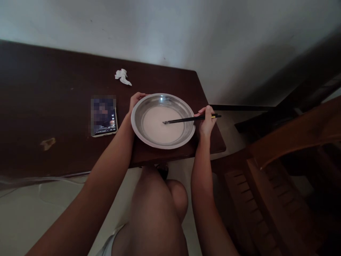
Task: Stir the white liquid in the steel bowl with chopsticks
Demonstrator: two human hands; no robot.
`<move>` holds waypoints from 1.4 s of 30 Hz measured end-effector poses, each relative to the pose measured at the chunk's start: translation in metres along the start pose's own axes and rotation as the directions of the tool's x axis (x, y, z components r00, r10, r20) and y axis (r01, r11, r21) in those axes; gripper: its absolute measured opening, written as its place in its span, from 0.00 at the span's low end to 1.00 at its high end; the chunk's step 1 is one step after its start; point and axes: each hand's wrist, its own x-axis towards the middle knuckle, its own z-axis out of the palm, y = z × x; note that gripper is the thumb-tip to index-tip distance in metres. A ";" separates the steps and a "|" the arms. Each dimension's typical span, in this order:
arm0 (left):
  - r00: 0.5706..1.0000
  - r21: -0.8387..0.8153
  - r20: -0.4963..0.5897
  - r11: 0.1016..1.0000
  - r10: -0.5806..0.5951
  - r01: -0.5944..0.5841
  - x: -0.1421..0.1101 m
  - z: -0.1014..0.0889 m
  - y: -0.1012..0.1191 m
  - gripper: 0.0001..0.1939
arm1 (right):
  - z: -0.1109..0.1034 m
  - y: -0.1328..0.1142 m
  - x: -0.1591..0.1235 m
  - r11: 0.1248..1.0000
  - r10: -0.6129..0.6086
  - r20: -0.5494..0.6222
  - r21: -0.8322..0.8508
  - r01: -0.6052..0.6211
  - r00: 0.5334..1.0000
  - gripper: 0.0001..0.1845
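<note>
A round metal bowl [137, 133] with a wide rim is at the front edge of the dark table, tilted a little toward me. Pale, milky liquid [160, 131] fills its bottom. My left hand [136, 99] grips the bowl's far left side, its fingers partly hidden behind the rim. In my right hand [207, 119], at the bowl's right side, is a pair of black chopsticks [183, 120] with a yellow band near the top. Their tips reach over the middle of the bowl and meet the liquid.
A phone [105, 117] with a lit, partly blurred screen lies left of the bowl on the dark table [66, 78]. Behind it sits a crumpled white tissue [123, 77]. A wooden chair [250, 177] stands to the right, and a pale wall rises behind the table. White cables [61, 178] hang at the front left.
</note>
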 end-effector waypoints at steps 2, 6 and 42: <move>1.000 0.001 0.000 1.000 -0.025 0.025 -0.002 0.001 0.002 0.18 | 0.000 0.000 -0.002 1.000 0.015 0.090 -0.013 -0.014 0.996 0.28; 0.998 -0.012 -0.002 0.998 -0.057 0.057 -0.005 0.003 0.005 0.20 | 0.001 -0.001 -0.002 0.996 0.033 0.181 -0.090 -0.017 0.983 0.27; 1.000 0.011 -0.021 1.000 -0.003 0.003 0.002 0.000 -0.001 0.10 | 0.002 -0.003 -0.001 0.997 -0.003 0.054 -0.073 0.007 0.999 0.29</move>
